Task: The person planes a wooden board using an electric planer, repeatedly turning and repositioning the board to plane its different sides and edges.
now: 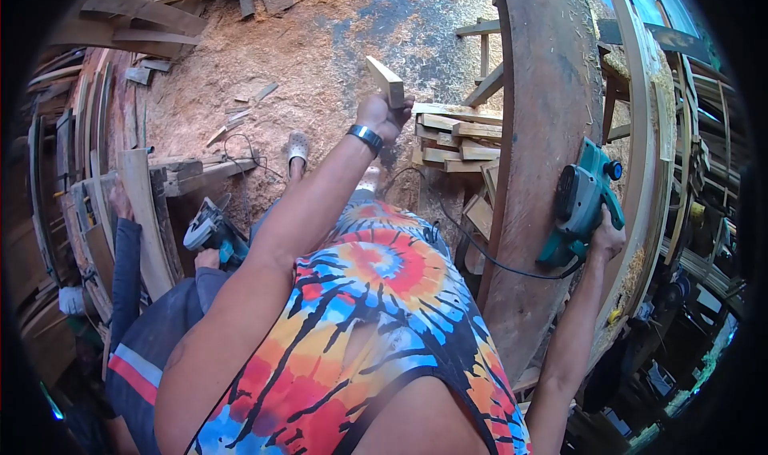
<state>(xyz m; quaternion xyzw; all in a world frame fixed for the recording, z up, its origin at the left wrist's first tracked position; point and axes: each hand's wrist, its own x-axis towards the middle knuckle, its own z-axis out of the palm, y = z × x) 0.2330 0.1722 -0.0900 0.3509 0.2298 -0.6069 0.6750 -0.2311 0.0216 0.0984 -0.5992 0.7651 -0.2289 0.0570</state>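
A short pale wood piece [386, 81] is held up in my left hand [384, 117], which wears a dark watch at the wrist. Just right of that hand lies a stack of cut wood pieces [460, 135]. On the right, my right hand [610, 235] grips the handle of a teal electric planer [588, 195]. The planer rests on a long, wide wooden plank [540, 95], and its black cable runs left over the plank edge.
At the left, a co-worker in dark sleeves [128, 255] holds a teal circular saw [216, 227] beside a board [144, 215]. Shavings cover the floor [256, 47]. Long boards [640, 135] stand right of the plank. Cables trail near my feet.
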